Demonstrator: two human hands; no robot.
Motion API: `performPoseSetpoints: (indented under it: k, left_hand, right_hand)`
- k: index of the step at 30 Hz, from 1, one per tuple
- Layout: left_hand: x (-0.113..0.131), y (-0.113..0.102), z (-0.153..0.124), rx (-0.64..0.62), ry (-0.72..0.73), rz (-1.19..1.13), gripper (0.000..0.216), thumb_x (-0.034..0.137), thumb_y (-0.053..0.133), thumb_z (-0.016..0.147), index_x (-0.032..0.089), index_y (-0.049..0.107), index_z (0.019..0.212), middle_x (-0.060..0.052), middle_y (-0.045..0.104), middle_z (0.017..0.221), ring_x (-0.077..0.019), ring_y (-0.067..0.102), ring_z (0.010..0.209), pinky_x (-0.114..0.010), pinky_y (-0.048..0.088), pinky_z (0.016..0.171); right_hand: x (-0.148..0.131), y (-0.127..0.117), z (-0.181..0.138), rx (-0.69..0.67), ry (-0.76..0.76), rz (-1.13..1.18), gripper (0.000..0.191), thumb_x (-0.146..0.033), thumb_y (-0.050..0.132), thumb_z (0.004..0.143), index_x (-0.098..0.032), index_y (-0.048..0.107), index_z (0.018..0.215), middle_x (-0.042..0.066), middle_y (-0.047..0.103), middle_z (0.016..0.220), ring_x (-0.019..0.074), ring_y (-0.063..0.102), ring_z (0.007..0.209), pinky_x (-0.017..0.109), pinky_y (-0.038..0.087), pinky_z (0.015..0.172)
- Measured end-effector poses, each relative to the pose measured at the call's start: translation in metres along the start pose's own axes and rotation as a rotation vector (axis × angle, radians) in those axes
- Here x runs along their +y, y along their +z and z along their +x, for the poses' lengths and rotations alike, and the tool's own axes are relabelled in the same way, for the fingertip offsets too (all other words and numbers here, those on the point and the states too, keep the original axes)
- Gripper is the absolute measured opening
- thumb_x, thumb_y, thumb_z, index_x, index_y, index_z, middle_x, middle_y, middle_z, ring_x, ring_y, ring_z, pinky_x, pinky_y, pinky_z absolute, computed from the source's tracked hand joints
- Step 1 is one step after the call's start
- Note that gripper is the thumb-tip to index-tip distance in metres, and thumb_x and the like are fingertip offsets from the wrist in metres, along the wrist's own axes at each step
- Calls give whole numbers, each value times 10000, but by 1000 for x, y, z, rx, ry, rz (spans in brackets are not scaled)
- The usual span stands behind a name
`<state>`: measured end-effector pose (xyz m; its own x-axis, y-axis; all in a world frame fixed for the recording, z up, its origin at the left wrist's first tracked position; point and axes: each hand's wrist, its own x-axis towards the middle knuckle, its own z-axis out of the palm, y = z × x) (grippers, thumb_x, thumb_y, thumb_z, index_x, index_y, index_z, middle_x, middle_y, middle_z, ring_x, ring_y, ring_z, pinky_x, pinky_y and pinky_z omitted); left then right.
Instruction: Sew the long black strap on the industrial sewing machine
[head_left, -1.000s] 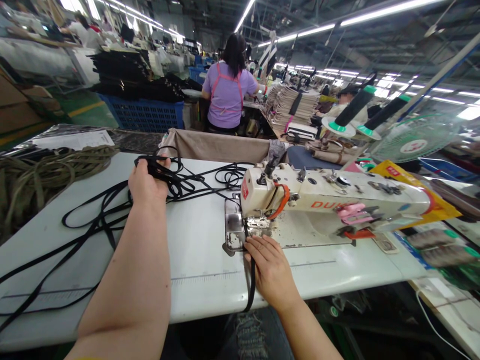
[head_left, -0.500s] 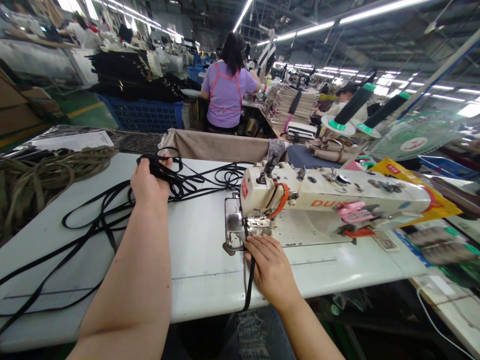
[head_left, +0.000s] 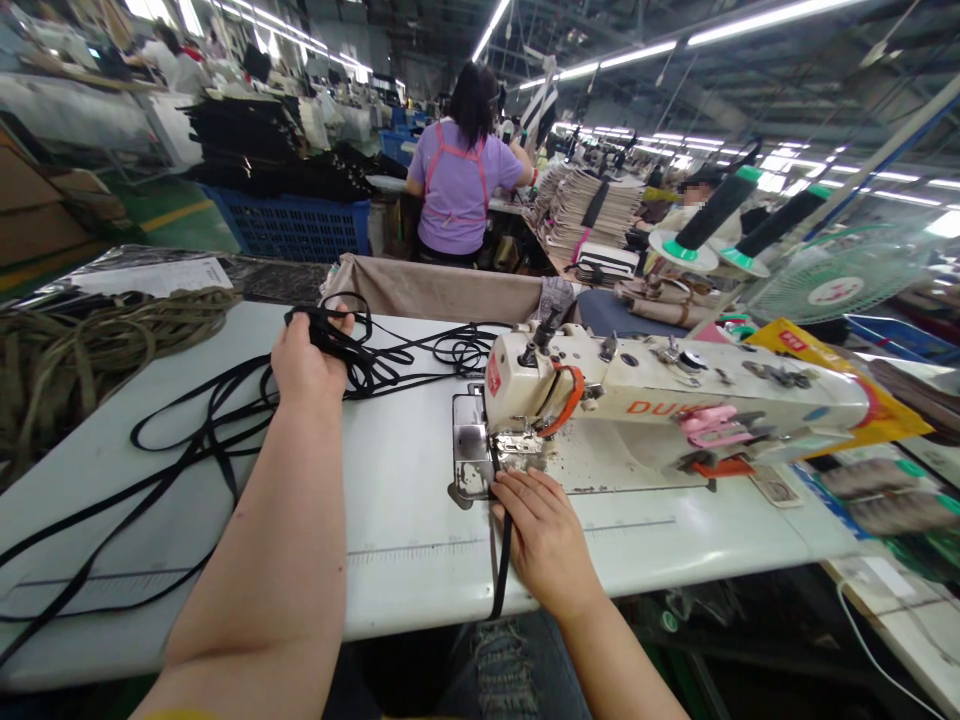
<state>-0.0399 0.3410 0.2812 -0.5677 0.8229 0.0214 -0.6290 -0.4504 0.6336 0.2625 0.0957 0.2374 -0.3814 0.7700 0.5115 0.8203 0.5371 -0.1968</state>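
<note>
My left hand (head_left: pixel 307 362) is closed round a bunch of black strap (head_left: pixel 367 365) at the far side of the white table (head_left: pixel 397 520). Loops of that strap trail left across the table. My right hand (head_left: pixel 544 535) lies flat by the needle plate of the cream sewing machine (head_left: pixel 637 395), fingers pressed on a length of black strap (head_left: pixel 501 560) that runs from under the presser foot over the table's front edge.
A heap of olive webbing (head_left: pixel 90 345) lies at the left. A beige cloth bin (head_left: pixel 442 290) sits behind the table. Thread cones (head_left: pixel 712 215), a fan (head_left: pixel 829 285) and a yellow packet (head_left: pixel 825 365) stand to the right. A person in purple (head_left: pixel 461 185) works ahead beside stacked pieces.
My left hand with the bunched strap has shifted slightly right and farther away. The right hand has stayed at the needle plate.
</note>
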Motion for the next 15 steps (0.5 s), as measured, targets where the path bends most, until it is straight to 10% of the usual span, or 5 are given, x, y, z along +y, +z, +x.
performPoseSetpoints:
  k: [15]
  left_hand:
    - [-2, 3, 1, 32, -18, -41, 94, 228, 573, 1006, 211, 534, 922, -15, 699, 828, -185, 773, 818, -356, 662, 867]
  right_hand:
    - [4, 2, 1, -3, -53, -24, 282, -191, 548, 1092, -197, 706, 1325, 100, 761, 1319, 249, 704, 1250, 495, 509, 1153]
